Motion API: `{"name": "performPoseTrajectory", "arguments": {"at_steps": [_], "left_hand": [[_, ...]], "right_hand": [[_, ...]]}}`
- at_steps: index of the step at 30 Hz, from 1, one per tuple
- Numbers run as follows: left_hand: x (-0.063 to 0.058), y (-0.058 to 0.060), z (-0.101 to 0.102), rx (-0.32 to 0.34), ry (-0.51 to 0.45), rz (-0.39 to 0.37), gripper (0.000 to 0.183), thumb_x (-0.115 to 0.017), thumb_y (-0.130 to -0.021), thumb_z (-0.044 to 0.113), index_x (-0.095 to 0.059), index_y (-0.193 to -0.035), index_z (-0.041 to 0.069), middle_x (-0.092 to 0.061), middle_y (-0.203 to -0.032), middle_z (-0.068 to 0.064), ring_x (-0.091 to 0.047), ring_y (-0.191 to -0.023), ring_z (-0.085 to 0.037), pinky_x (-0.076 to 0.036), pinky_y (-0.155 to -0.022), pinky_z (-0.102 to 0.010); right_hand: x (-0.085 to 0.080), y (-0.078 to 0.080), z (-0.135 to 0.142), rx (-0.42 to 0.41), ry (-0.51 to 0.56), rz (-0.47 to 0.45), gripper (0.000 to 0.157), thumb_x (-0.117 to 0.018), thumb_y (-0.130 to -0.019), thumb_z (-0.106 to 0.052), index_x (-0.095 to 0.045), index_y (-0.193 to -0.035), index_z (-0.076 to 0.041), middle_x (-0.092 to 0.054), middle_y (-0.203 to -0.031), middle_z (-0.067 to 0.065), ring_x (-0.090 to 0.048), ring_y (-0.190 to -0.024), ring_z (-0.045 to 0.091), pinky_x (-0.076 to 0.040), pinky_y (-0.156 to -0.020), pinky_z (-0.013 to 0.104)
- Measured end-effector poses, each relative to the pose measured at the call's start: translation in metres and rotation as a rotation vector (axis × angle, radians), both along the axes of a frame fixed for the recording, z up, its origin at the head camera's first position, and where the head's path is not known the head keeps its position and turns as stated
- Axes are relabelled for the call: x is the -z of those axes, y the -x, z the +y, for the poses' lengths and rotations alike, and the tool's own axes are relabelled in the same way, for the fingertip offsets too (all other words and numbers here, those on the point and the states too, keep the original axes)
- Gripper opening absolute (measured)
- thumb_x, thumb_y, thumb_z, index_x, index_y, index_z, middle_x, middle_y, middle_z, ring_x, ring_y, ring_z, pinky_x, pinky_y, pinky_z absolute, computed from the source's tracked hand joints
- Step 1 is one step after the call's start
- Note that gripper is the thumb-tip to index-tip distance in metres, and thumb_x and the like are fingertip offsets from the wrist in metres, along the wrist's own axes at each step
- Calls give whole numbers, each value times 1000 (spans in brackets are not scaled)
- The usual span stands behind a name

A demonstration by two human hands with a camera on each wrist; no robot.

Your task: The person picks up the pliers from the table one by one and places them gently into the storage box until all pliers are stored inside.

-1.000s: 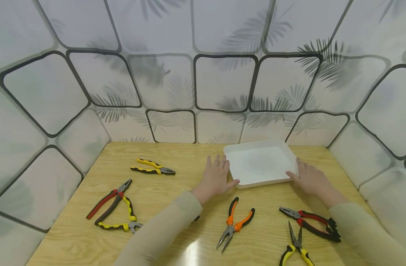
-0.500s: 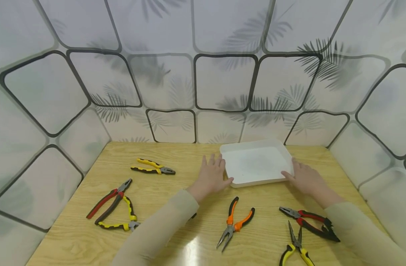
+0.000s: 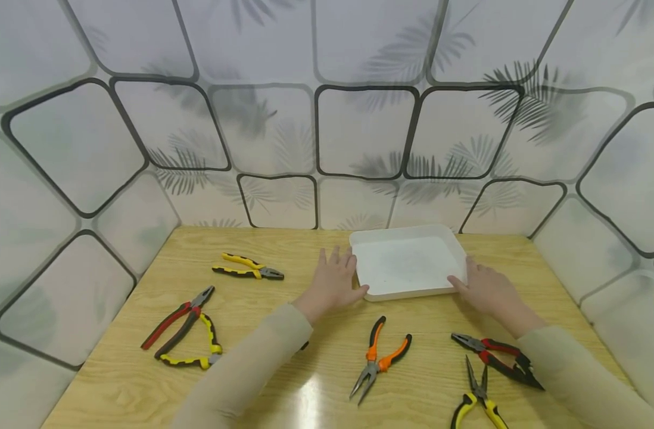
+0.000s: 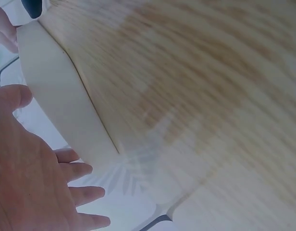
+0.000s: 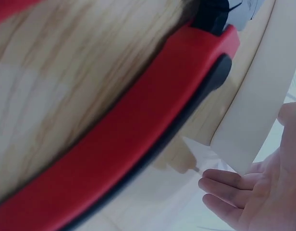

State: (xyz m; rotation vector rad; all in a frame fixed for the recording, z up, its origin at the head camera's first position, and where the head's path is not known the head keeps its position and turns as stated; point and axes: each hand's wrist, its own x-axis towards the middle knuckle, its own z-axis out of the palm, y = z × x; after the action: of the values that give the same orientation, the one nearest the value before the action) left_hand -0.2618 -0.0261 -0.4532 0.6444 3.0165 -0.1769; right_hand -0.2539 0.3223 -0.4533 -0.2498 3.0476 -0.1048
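A shallow white tray point(image 3: 410, 262) lies on the wooden table at the back wall. My left hand point(image 3: 329, 283) spreads its straight fingers beside the tray's left side, the thumb reaching the front left corner. In the left wrist view the tray's pale outer wall point(image 4: 66, 91) runs past the thumb and fingers. At the opposite end my right hand point(image 3: 488, 289) lies along the right side with fairly straight fingers, thumb at the front right rim. The right wrist view has its fingers point(image 5: 227, 192) outside the tray's corner. Orange-handled long-nose pliers point(image 3: 375, 360) lie in front of the tray.
Yellow-black pliers point(image 3: 246, 267) lie at the back left, red-black pliers point(image 3: 184, 316) nearer, overlapping another yellow-handled pair point(image 3: 211, 339) partly behind my left sleeve. At the front right are red-black pliers point(image 3: 493, 351) and yellow long-nose pliers point(image 3: 477, 396). Patterned walls point(image 3: 367, 131) enclose the table.
The tray has slid a little to the left along the table, with both hands moving left alongside it. The pliers keep their places.
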Motion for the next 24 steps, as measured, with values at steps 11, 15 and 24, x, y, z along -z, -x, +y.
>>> {"name": "performPoseTrajectory", "arguments": {"at_steps": [11, 15, 24], "left_hand": [[1, 2, -10, 0, -37, -21, 85, -42, -104, 66, -32, -166, 9, -26, -176, -10, -26, -163, -39, -20, -130, -64], [0, 1, -15, -1, -51, -26, 84, -44, -104, 64, -32, -166, 8, -27, -176, -11, -26, -163, -39, -20, -130, -64], [0, 0, -25, -7, -83, -38, 84, -45, -104, 62, -31, -166, 8, -25, -177, -10, -24, -163, -39, -20, -129, -65]], "right_hand": [[-2, -3, -11, -18, -20, 12, 86, -43, -112, -47, -28, -149, 28, -53, -136, 50, -59, -120, 64, -52, -97, 67], [-2, -4, -14, -23, -27, 21, 87, -46, -110, -48, -30, -149, 28, -55, -134, 50, -61, -117, 63, -53, -94, 65], [-2, -8, -20, -63, -44, 31, 92, -49, -108, -53, -30, -151, 26, -56, -135, 48, -63, -117, 60, -54, -95, 64]]}}
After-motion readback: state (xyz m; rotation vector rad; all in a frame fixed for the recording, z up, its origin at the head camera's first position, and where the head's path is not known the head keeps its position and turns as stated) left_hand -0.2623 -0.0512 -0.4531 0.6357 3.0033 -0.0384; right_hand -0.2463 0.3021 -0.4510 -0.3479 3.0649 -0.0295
